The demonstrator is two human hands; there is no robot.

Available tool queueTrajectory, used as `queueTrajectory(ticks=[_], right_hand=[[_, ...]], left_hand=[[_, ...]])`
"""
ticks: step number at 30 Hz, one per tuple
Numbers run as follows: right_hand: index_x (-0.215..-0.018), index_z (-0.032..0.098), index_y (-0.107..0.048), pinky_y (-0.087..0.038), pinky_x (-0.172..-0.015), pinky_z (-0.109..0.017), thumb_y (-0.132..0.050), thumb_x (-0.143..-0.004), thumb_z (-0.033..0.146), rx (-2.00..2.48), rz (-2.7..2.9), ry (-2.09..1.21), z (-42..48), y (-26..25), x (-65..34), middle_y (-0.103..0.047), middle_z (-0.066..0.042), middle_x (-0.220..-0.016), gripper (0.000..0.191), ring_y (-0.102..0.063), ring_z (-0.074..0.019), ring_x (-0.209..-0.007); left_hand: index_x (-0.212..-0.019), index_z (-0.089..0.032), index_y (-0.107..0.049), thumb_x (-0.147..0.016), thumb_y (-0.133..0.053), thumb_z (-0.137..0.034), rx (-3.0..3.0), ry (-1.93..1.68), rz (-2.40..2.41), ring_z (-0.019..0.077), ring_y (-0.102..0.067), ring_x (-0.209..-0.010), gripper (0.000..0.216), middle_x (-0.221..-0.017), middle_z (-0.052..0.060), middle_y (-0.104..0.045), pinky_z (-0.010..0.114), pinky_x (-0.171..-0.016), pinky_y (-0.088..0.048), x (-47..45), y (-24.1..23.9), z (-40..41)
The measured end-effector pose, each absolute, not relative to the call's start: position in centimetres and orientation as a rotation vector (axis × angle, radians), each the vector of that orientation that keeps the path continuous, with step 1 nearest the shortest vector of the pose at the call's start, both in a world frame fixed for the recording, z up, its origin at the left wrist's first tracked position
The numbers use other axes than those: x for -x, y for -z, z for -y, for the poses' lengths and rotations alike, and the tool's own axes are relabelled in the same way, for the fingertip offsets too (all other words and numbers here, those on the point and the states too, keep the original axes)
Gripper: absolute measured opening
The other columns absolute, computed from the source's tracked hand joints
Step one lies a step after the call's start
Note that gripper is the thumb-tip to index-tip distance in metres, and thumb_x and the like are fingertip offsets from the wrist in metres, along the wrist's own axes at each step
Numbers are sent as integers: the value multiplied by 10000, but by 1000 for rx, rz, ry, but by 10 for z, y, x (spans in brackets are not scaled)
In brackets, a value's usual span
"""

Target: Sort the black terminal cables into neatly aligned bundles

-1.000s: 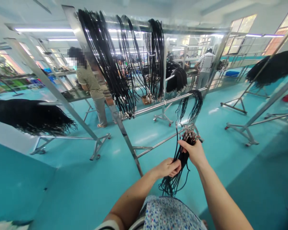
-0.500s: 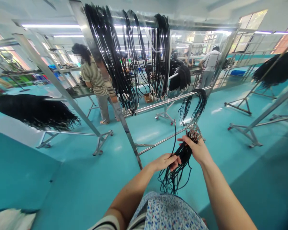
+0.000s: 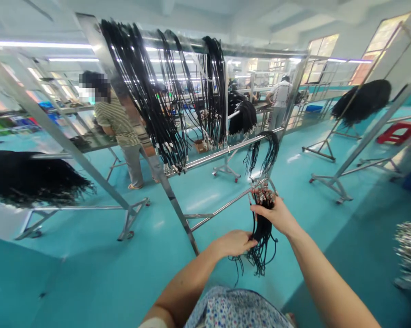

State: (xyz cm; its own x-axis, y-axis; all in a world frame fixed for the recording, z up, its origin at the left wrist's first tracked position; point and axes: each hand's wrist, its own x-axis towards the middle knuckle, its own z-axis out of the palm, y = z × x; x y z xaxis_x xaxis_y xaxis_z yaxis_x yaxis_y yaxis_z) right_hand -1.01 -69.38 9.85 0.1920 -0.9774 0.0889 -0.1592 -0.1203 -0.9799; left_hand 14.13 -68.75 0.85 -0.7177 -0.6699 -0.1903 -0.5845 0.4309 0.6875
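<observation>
A bundle of black cords with metal-looking ends at its top is held between my hands, in front of my body. My right hand is closed round its upper part, just below the ends, thumb across the front. Lower down, my left hand grips the bundle from the left side; most of its fingers are hidden. The loose lower cords dangle and curl below my hands. Beyond them, a small bunch of similar cords hangs over the lower bar of the metal rack.
Long black cords hang from the rack's top bar. Thick cord bundles lie on racks at left and right. Two people stand beyond the rack, one in a striped shirt. A red stool is at far right.
The view has turned to the right. A single cord that stood apart at the left now lies against the bundle, and my left hand has closed in on the bundle's lower part.
</observation>
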Motion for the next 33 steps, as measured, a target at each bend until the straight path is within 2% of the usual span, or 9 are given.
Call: queueTrajectory(ticks=[2, 6, 12, 18, 21, 25, 28, 31, 33], right_hand=[[-868, 162, -598, -415, -494, -246, -693, -664, 372, 1558, -1122, 953, 692, -100, 15, -553, 30, -556, 308, -497, -110, -493], [-636, 152, -562, -336, -457, -219, -627, -712, 330, 1707, -1089, 831, 688, -107, 23, -516, 23, -521, 204, -420, -84, -482], [-614, 179, -485, -310, -454, -214, -561, -733, 274, 1833, -1256, 915, 674, -115, 41, -439, 44, -527, 171, -354, -82, -492], [-696, 179, -557, -445, -672, -288, -574, -745, 247, 2065, -1455, 1067, 646, -129, 65, -541, -40, -758, 86, -505, -159, -743], [-780, 187, -585, -455, -766, -328, -567, -762, 249, 2063, -1535, 1207, 627, -143, 79, -557, -60, -861, 67, -525, -179, -854], [-770, 179, -581, -437, -858, -366, -600, -713, 227, 1919, -1591, 1468, 596, -166, 94, -549, -82, -1028, 78, -532, -198, -961], [-759, 157, -550, -490, -733, -327, -519, -769, 265, 1529, -1506, 1614, 569, -187, 101, -587, -63, -816, 113, -587, -155, -752], [-671, 152, -494, -490, -609, -278, -454, -806, 260, 1351, -1458, 1669, 545, -211, 101, -531, -18, -602, 177, -539, -114, -574], [-645, 150, -463, -479, -598, -256, -463, -804, 249, 1375, -1478, 1694, 532, -230, 96, -477, 12, -552, 187, -517, -98, -564]], left_hand=[[-673, -177, -524, -870, -350, -437, -1046, 1197, 2618, 114, -454, -509, 370, -579, 0, -549, 223, -531, -332, -136, -7, 688], [-576, -175, -504, -885, -308, -429, -942, 1261, 2747, 111, -429, -470, 446, -516, 1, -521, 233, -519, -328, -123, -2, 692], [-696, -175, -556, -888, -258, -471, -904, 799, 2879, 173, -509, -536, 462, -560, 43, -534, 270, -538, -340, -93, 3, 692], [-842, -161, -594, -900, -179, -480, -765, 715, 2932, 248, -599, -690, 527, -709, 106, -623, 310, -608, -372, -61, -9, 686], [-851, -160, -604, -896, -219, -482, -793, 684, 2829, 241, -598, -712, 503, -718, 110, -627, 311, -658, -380, -43, -23, 676], [-838, -165, -614, -887, -299, -466, -748, 540, 2733, 264, -586, -829, 439, -772, 118, -626, 372, -798, -378, -27, -48, 657], [-987, -170, -591, -818, -451, -521, -634, 478, 2537, 323, -485, -1094, 414, -1044, 148, -591, 469, -937, -316, -18, -65, 648], [-1269, -171, -391, -628, -633, -617, -292, 822, 2226, 325, -353, -1255, 817, -1335, 176, -397, 475, -1001, -303, 0, -75, 636], [-1313, -172, -308, -523, -714, -607, -41, 1184, 2055, 303, -418, -1218, 989, -1322, 176, -417, 441, -974, -363, 16, -82, 620]])
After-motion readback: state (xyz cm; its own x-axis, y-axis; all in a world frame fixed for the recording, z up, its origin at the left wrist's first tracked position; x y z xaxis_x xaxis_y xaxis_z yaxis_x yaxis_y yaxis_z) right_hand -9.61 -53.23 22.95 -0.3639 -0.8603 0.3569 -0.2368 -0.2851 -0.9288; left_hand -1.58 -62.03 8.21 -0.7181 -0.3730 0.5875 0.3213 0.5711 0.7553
